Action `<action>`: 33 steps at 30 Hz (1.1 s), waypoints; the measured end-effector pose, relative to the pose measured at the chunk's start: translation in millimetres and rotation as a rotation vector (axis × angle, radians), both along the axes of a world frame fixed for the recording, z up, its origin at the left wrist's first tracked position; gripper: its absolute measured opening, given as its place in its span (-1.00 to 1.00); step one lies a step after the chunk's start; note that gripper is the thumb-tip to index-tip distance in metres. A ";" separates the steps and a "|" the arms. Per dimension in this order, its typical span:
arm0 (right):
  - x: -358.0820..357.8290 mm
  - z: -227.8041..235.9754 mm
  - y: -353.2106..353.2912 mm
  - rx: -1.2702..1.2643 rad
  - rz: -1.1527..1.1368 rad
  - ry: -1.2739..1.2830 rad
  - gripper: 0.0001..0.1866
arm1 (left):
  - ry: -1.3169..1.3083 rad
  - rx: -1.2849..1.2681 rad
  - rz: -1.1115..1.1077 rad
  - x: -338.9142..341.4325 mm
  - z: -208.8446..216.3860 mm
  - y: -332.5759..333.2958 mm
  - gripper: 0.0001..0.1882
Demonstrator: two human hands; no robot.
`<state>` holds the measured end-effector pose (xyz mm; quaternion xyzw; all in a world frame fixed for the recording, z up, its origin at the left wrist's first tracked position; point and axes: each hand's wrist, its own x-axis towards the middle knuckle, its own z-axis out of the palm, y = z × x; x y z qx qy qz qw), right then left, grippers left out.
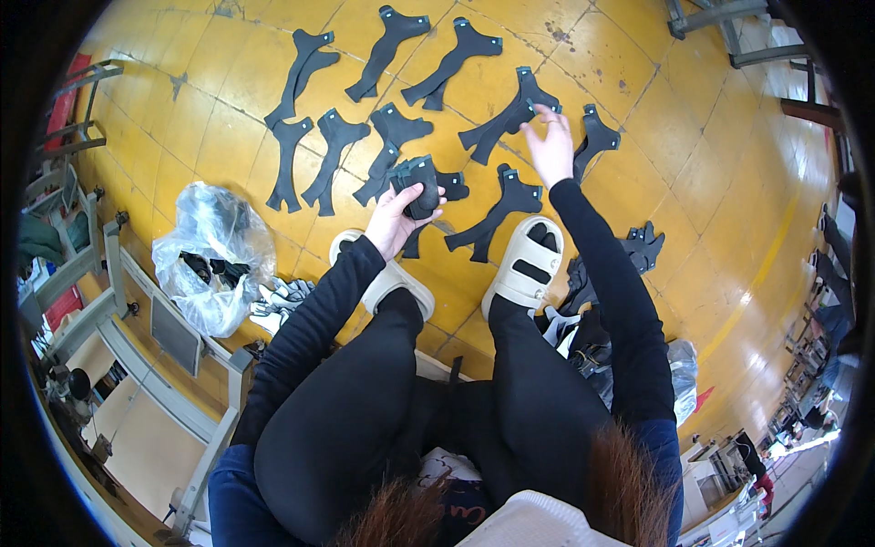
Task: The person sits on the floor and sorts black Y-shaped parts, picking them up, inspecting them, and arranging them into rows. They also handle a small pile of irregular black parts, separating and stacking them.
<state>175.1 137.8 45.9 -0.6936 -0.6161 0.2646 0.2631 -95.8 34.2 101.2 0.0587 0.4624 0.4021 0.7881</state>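
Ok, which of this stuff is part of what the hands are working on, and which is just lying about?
In the work:
- stack of black cut pieces held in the left hand
- black piece on the floor, touched by the right hand
- the other black pieces laid out

Lying about:
- clear plastic bag
- grey and white pieces
- dark pile at right
- metal frame

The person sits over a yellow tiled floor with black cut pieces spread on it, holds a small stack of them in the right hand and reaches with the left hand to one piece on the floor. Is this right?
Not quite: the hands are swapped. In the head view the left hand holds the stack of black pieces, and the right hand reaches to a black piece on the floor. The yellow tiled floor and spread pieces are as stated.
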 end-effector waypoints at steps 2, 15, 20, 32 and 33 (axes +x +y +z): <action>-20.8 18.9 -16.9 -0.034 0.145 0.081 -0.50 | 0.028 0.029 -0.025 -2.1 -3.7 -4.3 -0.69; -74.2 38.8 -60.0 -0.421 0.324 0.494 -0.66 | 0.246 0.089 -0.167 9.2 -13.0 -15.4 -0.70; -62.1 36.5 -67.7 -0.510 0.275 0.601 -0.74 | 0.271 0.084 -0.141 10.1 -22.8 -19.1 -0.71; 11.2 30.2 -160.5 -0.145 0.369 0.126 -0.85 | 0.552 0.053 0.352 -70.8 -46.1 18.2 -0.77; 25.3 21.8 -175.0 -0.093 0.442 0.085 -0.83 | 0.530 0.074 0.377 -82.5 -52.2 21.1 -0.78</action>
